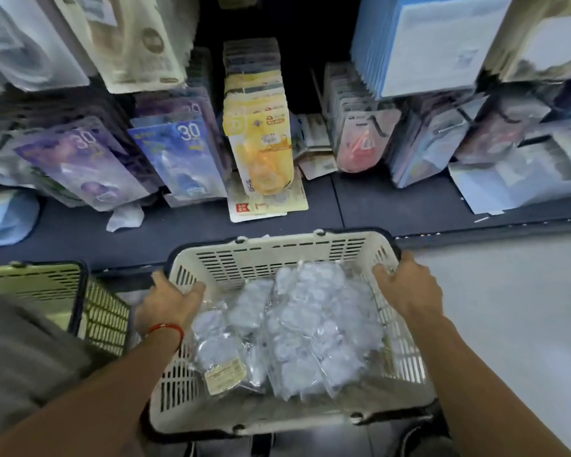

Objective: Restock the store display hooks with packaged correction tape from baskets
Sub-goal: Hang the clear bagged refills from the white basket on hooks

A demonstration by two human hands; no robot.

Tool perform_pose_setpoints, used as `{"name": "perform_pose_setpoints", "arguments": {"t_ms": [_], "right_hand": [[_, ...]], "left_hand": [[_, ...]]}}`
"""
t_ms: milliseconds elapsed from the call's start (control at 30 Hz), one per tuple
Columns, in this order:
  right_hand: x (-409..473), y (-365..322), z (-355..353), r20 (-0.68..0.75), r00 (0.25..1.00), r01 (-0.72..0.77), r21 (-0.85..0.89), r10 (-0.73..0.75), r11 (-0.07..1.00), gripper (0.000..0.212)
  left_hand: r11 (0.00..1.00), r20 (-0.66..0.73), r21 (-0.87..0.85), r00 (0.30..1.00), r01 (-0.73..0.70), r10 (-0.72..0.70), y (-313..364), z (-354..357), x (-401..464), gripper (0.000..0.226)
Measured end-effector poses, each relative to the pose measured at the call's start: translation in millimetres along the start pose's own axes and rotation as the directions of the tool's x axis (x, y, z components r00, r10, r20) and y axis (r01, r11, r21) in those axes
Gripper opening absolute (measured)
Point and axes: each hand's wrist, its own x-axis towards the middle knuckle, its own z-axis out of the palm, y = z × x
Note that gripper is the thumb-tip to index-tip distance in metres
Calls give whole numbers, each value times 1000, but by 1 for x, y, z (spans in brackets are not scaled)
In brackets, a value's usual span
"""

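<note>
Cream plastic basket sits dead centre in the lower half of the frame, slotted sides, dark rim, rounded corners. Both hands are on it: the left hand is curled over the left wall, thumb outside and fingers hooked over the edge, with a thin red string bracelet on that wrist. The right hand grips the right rim near the far corner, fingers wrapped over the top.

Inside the basket is a heap of clear crinkly plastic bags stuffed with pale bluish-white rounded packs, presumably the correction tape, though it's too blurry to read anything. One bag near the front has a yellowish label sticker.

To the lower left is a second basket, olive-green with the same slotted walls and a dark rim, just beside the cream one.

Across the upper half hang rows of flat carded packages on the display: purple ones and blue ones marked "30" at left, a yellow stack in the middle, pinkish-red ones to the right. A dark shelf runs underneath, with a few yellow cards lying flat on it.
</note>
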Motion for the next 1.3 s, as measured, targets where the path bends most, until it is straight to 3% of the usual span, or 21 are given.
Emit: {"name": "perform_pose_setpoints", "arguments": {"t_ms": [133,267,333,433,567,667,733,800,867,900,933,967,1033,1067,1133,1200,1300], "right_hand": [[22,23,-17,-53,999,7,-99,-13,995,50],[47,46,-46,37,998,-53,-121,58,991,60],[45,47,-55,-2,997,-69,-270,71,960,73],[24,33,-54,-158,969,102,-443,-189,891,70],[-23,9,-13,48,799,548,-468,-599,694,66],[-48,-4,19,301,794,608,-370,-528,703,76],[-53,-4,24,328,797,600,-337,-506,726,69],[-61,-4,9,277,789,590,-96,-548,802,60],[-71,-10,-13,35,857,487,279,-515,828,49],[-73,-13,-24,-121,920,383,485,-374,786,40],[-74,-18,-36,-189,963,269,696,-191,666,36],[-75,-23,-46,-131,991,135,873,-41,469,36],[-78,-29,-59,138,990,-139,989,26,42,40],[-81,-32,-61,224,975,-224,971,-9,-80,42],[-90,-37,-55,283,955,-295,940,-91,-171,44],[-98,-43,-42,280,953,-290,953,-120,-85,40],[-101,-42,-28,234,962,-182,934,-143,307,30]], "left_hand": [[999,45,-18,998,-45,46,20,11,-14,51],[979,193,-177,972,-102,136,41,23,-28,52],[974,233,-199,960,-112,158,50,25,-32,53],[971,248,-217,956,-100,154,59,24,-35,54],[959,255,-270,954,-87,158,54,25,-37,56],[940,265,-327,945,-101,193,50,24,-36,64],[941,215,-299,950,-158,228,51,21,-40,71],[932,102,-179,936,-316,337,55,16,-49,80],[851,1,-145,861,-504,509,63,10,-59,82],[804,-17,-174,818,-569,575,69,7,-64,79],[764,-14,-222,785,-606,619,75,5,-69,74],[740,11,-286,770,-609,638,82,4,-75,67],[740,169,-488,782,-462,600,93,1,-91,55],[740,304,-603,772,-297,558,97,0,-100,48],[637,545,-761,656,124,522,102,0,-116,35],[479,615,-785,583,393,531,104,4,-123,32],[299,565,-824,649,482,511,100,2,-111,11]]}}
